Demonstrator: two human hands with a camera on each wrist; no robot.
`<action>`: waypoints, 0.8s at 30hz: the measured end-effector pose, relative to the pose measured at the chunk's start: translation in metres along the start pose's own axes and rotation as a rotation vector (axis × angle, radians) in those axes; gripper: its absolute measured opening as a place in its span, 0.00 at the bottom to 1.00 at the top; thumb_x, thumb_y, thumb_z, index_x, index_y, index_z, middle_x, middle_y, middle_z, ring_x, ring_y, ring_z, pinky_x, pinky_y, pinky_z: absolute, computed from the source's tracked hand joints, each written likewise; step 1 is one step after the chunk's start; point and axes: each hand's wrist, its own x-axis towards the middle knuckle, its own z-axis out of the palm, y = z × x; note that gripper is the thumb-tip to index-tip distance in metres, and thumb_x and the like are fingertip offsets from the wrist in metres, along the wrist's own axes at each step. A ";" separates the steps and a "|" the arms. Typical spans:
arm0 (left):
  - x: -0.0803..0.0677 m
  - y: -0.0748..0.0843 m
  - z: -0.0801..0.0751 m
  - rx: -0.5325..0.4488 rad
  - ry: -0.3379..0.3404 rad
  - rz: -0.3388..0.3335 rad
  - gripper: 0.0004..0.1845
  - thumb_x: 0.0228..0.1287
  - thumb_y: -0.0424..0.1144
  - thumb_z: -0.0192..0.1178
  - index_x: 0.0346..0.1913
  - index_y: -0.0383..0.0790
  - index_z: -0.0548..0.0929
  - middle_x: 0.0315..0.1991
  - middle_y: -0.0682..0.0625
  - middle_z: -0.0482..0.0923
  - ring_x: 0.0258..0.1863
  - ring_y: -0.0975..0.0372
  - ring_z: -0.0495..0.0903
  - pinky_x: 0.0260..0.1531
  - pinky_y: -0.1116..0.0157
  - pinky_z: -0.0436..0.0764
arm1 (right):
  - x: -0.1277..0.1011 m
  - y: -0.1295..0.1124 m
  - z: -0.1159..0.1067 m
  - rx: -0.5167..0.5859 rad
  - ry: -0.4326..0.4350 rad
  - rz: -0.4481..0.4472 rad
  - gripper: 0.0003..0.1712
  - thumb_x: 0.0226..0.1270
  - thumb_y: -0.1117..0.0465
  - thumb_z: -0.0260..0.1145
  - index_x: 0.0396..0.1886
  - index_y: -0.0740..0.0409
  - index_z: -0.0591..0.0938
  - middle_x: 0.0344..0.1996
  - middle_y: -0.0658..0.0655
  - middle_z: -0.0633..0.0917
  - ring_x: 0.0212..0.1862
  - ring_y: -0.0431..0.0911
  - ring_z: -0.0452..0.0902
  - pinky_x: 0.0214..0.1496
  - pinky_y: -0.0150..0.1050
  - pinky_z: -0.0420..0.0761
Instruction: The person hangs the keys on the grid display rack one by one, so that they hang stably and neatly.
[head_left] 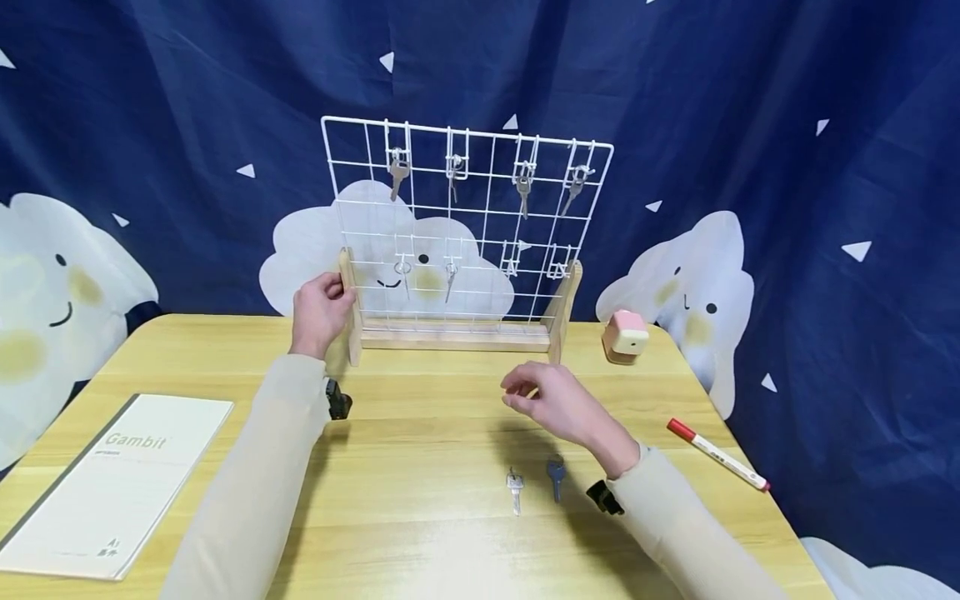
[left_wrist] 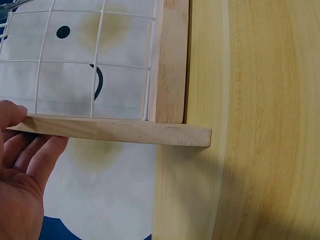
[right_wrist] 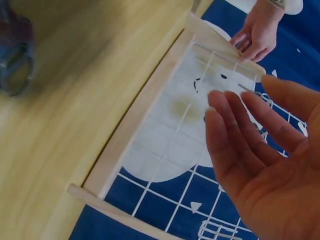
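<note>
My left hand (head_left: 321, 310) pinches the left wooden upright (left_wrist: 125, 131) of a white wire grid rack (head_left: 457, 204), thumb on one face and fingers on the other. Several keys hang from hooks along the grid's top row, among them a key (head_left: 399, 175) at the left end. Two more hang in the lower row, including a small key (head_left: 452, 279). My right hand (head_left: 555, 402) hovers over the table in front of the rack, fingers loosely bent with nothing between them. Below it a silver key (head_left: 514, 490) and a darker key (head_left: 556, 477) lie on the wood.
A white notebook (head_left: 120, 483) lies at the left of the table (head_left: 405, 467). To the right are a pink and cream box-shaped item (head_left: 626, 337) and a red-capped marker (head_left: 718, 454). Behind the table hangs a dark blue curtain (head_left: 225, 92) with cloud prints.
</note>
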 end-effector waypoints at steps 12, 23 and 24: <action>-0.001 0.001 -0.002 0.007 0.004 0.022 0.18 0.69 0.33 0.57 0.57 0.27 0.79 0.53 0.35 0.80 0.55 0.48 0.79 0.56 0.58 0.78 | -0.033 0.020 0.021 -0.001 -0.122 -0.010 0.09 0.64 0.67 0.69 0.44 0.63 0.84 0.33 0.47 0.84 0.37 0.40 0.79 0.42 0.40 0.82; -0.001 -0.001 -0.001 0.010 -0.007 0.008 0.18 0.70 0.34 0.56 0.58 0.27 0.78 0.54 0.34 0.80 0.56 0.49 0.78 0.56 0.58 0.78 | -0.046 0.025 0.043 -0.014 -0.204 0.035 0.11 0.59 0.67 0.73 0.42 0.61 0.84 0.30 0.46 0.81 0.33 0.38 0.75 0.37 0.35 0.80; -0.001 -0.001 -0.001 0.013 -0.009 0.010 0.18 0.71 0.35 0.56 0.58 0.27 0.78 0.54 0.35 0.80 0.56 0.49 0.78 0.56 0.58 0.78 | -0.047 0.025 0.045 -0.013 -0.207 0.043 0.11 0.59 0.66 0.73 0.41 0.61 0.84 0.29 0.45 0.80 0.32 0.38 0.74 0.35 0.34 0.79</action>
